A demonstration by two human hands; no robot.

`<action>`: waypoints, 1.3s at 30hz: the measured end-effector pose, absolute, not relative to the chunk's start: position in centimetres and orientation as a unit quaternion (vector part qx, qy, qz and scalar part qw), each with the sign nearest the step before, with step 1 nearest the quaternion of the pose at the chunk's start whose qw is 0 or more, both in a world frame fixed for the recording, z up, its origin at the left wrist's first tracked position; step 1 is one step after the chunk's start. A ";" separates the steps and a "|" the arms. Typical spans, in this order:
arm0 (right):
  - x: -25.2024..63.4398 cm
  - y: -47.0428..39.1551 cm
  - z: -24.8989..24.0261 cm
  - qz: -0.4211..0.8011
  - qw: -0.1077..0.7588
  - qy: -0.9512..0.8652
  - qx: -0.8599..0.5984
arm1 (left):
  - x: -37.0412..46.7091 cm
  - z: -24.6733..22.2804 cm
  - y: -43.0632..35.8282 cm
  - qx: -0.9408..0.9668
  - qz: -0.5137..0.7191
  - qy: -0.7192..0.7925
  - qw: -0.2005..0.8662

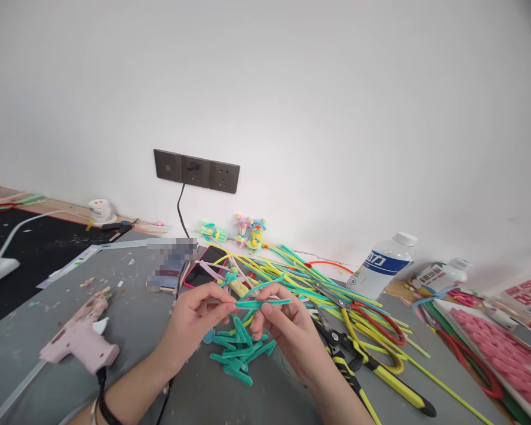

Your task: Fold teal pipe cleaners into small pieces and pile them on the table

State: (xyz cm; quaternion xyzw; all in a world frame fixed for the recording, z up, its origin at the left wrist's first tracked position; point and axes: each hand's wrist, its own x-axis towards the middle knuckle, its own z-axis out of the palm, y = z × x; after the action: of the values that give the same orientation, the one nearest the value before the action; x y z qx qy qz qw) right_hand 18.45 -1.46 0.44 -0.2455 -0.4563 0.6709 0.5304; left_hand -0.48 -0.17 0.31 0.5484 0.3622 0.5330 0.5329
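Note:
A short teal pipe cleaner [250, 305] is stretched between both hands at the centre. My left hand [203, 316] pinches its left end between thumb and fingers. My right hand [285, 321] grips it further right, with the tip sticking out past the thumb. Just below the hands, several folded teal pipe cleaner pieces [239, 354] lie in a loose pile on the grey mat [203, 401]. Behind the hands lies a small figure [232, 280] in teal and yellow, partly covered by the fingers.
A pink glue gun [82, 336] lies left. Long yellow and teal pipe cleaners [310, 277], black-yellow pliers [345, 348] and red-handled scissors [380, 321] lie right, near a bottle [380, 265]. Small figures [250, 231] stand by the wall, beyond a phone [206, 265].

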 end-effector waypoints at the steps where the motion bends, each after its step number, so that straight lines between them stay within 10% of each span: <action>1: 18.5 -1.4 0.5 0.672 0.535 -0.450 -0.243 | -0.4 0.4 -0.1 0.543 0.526 0.356 0.550; 16: 19.0 -2.0 1.2 0.729 0.377 -0.500 -0.276 | -0.2 0.3 -1.0 0.476 0.253 0.284 0.793; 39: 18.5 -1.9 1.2 0.643 0.408 -0.567 -0.315 | -0.3 -0.2 -0.7 0.367 0.220 0.266 0.864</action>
State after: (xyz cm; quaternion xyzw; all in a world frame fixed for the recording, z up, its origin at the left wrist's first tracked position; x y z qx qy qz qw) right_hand 18.46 -1.94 1.17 -0.3146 -0.5665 0.6430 0.4082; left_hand -0.31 -0.67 -0.18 0.3668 0.2662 0.2200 0.8638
